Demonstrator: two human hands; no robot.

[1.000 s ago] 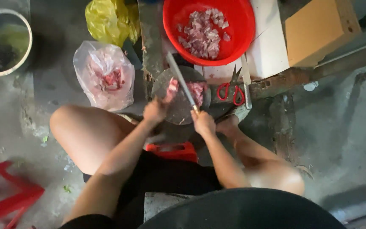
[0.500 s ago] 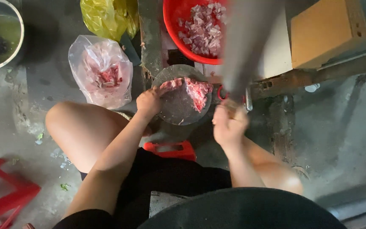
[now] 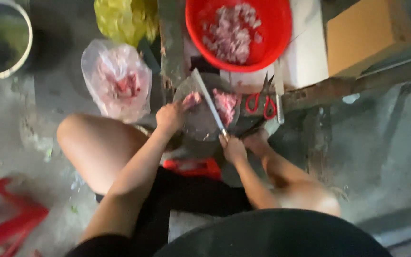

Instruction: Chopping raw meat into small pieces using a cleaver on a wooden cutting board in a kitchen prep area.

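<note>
the person is cutting meat (image 3: 225,104) on a round chopping board (image 3: 200,124). the right hand (image 3: 233,148) is closed around the handle of a knife (image 3: 209,102), blade lying across the board. the left hand (image 3: 170,116) pins a pink piece (image 3: 191,99) with curled fingers, just left of the blade. the next cut likely needs those fingers kept clear.

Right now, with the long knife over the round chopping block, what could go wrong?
1. The left hand holds the pink meat piece close beside the long steel knife; a slip might cut the fingers.
2. The red-handled scissors lie near the right hand and could get knocked off.
</note>
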